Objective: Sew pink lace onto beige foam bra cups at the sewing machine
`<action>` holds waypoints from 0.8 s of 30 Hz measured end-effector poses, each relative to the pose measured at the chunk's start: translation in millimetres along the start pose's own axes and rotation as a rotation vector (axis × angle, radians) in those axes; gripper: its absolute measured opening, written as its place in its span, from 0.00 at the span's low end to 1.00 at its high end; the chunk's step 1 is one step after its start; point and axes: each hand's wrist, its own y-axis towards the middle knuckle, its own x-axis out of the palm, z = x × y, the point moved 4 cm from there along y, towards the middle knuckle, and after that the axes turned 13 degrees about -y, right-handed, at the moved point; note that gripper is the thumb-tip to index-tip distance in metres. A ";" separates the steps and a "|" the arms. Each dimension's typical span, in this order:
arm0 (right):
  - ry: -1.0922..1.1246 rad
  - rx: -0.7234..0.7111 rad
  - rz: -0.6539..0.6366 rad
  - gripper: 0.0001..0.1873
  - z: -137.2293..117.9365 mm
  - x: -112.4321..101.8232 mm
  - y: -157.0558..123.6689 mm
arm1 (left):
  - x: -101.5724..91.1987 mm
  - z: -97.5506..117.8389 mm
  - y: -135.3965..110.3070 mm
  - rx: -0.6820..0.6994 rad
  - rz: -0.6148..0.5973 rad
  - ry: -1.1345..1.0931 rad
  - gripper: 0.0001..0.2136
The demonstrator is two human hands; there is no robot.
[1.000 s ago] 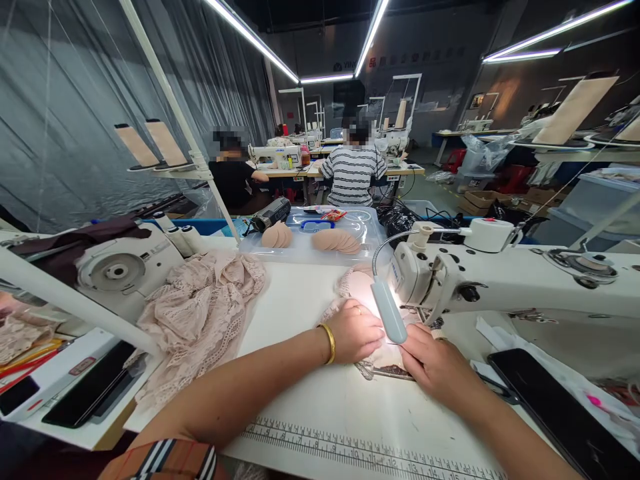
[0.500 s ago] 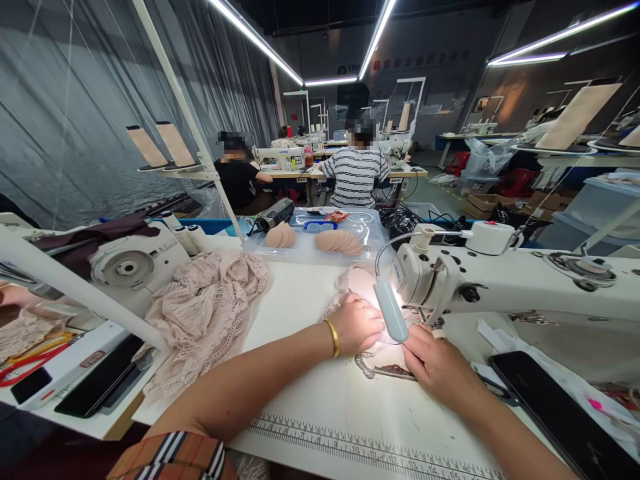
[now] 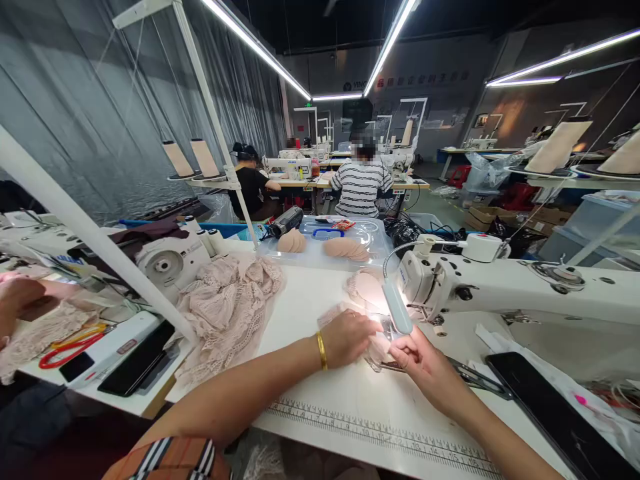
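My left hand [image 3: 350, 337], with a gold bangle on the wrist, rests closed on a pink lace piece [image 3: 367, 290] lying under the head of the white sewing machine [image 3: 500, 287]. My right hand [image 3: 425, 363] pinches the near edge of the same lace just below the small lit lamp [image 3: 397, 308] by the needle. The fingertips of both hands are partly hidden by glare and by the lamp.
A heap of pink lace [image 3: 220, 307] lies left on the white table [image 3: 350, 400]. A clear tray [image 3: 373, 233] with beige pads stands behind. A black phone [image 3: 550, 407] lies at the right, another phone [image 3: 137, 367] and red scissors [image 3: 70, 347] at the left. Other people sew at tables behind.
The view has swung left and up. My right hand has lifted from lying flat and now pinches the lace edge; my left hand has slid slightly toward me.
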 end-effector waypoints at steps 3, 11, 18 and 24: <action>0.499 0.202 -0.046 0.35 -25.8 16.6 -3.3 | -11.1 38.1 -47.6 0.028 0.201 -0.388 0.11; 0.841 0.320 0.140 0.37 -78.4 53.5 -38.6 | 34.7 75.8 -110.0 -0.931 0.539 -1.980 0.35; 0.794 0.390 0.384 0.34 -61.8 79.6 -94.9 | 17.6 42.5 -94.7 -1.014 0.944 -2.085 0.17; 0.919 0.446 0.255 0.46 -63.7 61.2 -90.3 | 20.9 56.0 -89.2 -0.862 0.806 -2.119 0.15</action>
